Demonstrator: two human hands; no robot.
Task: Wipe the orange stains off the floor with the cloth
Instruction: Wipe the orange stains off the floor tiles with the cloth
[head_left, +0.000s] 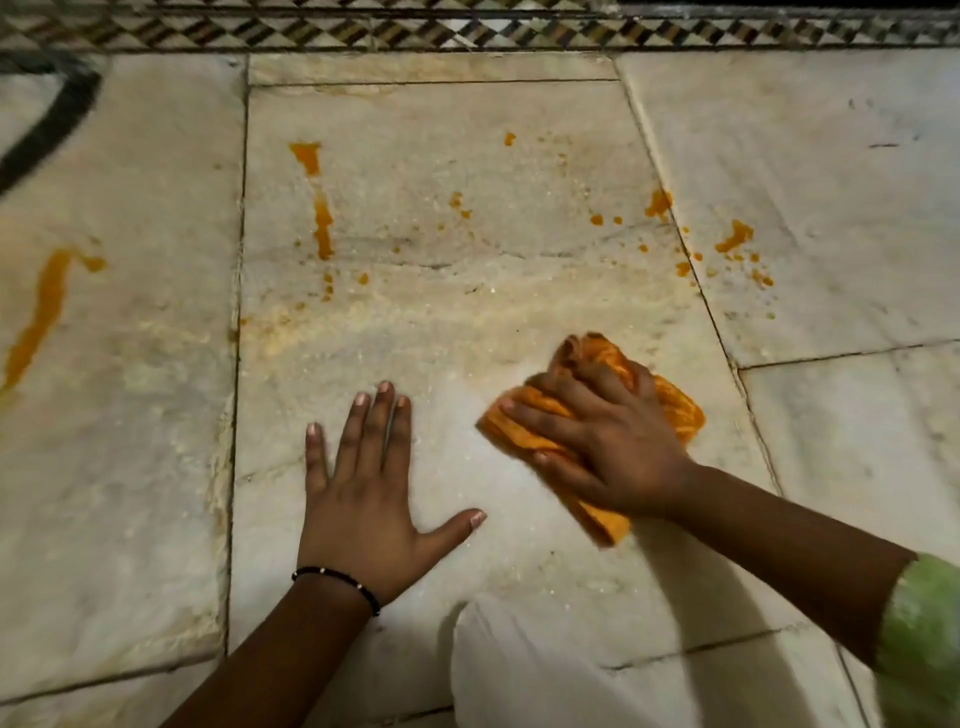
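Note:
My right hand (608, 441) presses a folded orange cloth (675, 410) flat on the pale marble floor (415, 338), fingers spread over it. My left hand (363, 493) lies open, palm down on the floor to the left of the cloth, holding nothing. Orange stains mark the floor beyond: a long streak (322, 218) on the middle slab, a curved smear (41, 312) at far left, small drops (457, 202) in the centre, and splatter (732, 239) across the joint at right. A faint yellowish film (311, 317) lies above my left hand.
A patterned mosaic border (467, 26) runs along the far edge of the floor. A dark curved band (47, 124) shows at upper left. My knee in white fabric (519, 670) is at the bottom centre. A green sleeve (919, 623) covers my right arm.

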